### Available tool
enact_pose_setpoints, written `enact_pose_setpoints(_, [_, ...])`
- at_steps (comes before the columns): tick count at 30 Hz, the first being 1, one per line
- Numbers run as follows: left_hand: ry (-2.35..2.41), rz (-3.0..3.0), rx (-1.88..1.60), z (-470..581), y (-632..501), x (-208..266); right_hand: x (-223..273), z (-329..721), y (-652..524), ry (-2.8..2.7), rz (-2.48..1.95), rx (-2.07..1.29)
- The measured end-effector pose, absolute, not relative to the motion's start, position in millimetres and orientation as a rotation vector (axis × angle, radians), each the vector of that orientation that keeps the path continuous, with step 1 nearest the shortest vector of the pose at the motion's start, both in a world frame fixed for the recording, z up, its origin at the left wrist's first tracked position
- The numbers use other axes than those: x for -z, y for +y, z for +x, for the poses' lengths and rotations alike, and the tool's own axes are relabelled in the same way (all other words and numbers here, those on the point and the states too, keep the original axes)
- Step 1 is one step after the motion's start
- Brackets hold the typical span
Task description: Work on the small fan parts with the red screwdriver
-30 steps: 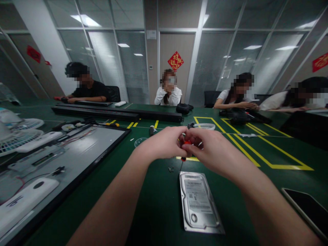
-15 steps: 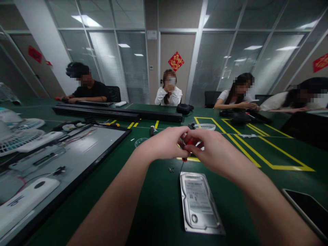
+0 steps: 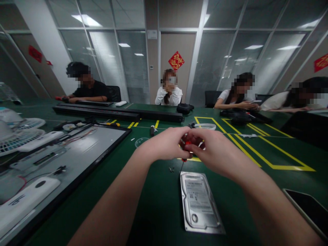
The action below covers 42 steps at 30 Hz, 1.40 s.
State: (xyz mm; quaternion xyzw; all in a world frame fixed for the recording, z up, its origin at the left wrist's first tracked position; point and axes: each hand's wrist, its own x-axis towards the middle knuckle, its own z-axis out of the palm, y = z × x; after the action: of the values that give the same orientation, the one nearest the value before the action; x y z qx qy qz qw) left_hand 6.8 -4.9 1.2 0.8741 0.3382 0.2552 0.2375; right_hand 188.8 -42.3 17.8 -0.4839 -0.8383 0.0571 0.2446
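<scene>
R hand, mid-frame, has thumb & fingertips pinching the red handle of a slim screwdriver; L hand, just left of it, curls in w/ fingers & thumb closed round the lower handle, exact contact partly hidden. Thin dark metal shaft drops to the top-left corner of a hard drive, lower centre-right of frame; tip too small to tell if it's seated. Drive = flat rect. slab, shiny silver metal, stamped wavy ridges along the sides, pale printed label up top, oval ring mark near the bottom edge. Lies flat on a smooth dark-green tabletop. Tiny metal screws in a loose cluster just up-left of the drive. Round clear dish, prob. plastic, partly behind L wrist. Flat grey panel w/ thin black frame slants across the left side, loose wires & white rounded-end pcs on it. White fan grilles, ribbed, at far left edge. Phone, glossy black rect. w/ pale rim, lower right. Yellow tape in straight-sided outlines, right of centre. Long black bars across upper-mid left.
</scene>
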Motion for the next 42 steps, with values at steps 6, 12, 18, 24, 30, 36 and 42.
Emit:
enact_pose_setpoints(6, [0.938,2.392,-0.698,8.0,-3.0,0.5,-18.1,189.1,-44.1,-2.29,-1.303,-0.236])
enact_pose_setpoints(12, [0.97,2.38,-0.689,7.6,-3.3,0.8,-18.5,186.6,-44.6,-2.299,-1.346,-0.177])
enact_pose_setpoints(18, [0.99,2.422,-0.684,7.7,-5.6,-2.1,-16.7,189.5,-42.0,-2.314,-1.297,-0.236])
enact_pose_setpoints(24, [0.953,2.415,-0.693,7.7,-3.0,0.3,-18.1,186.0,-43.7,-2.277,-1.332,-0.16])
enact_pose_setpoints(30, [0.935,2.42,-0.69,6.9,-4.7,-1.7,-17.2,188.8,-42.9,-2.298,-1.31,-0.219])
enact_pose_setpoints(36, [0.912,2.393,-0.693,6.8,-2.5,-0.5,-17.6,186.2,-42.6,-2.255,-1.33,-0.174])
enact_pose_setpoints(42, [0.934,2.419,-0.697,6.4,-3.5,-0.6,-17.0,187.1,-41.5,-2.294,-1.32,-0.175])
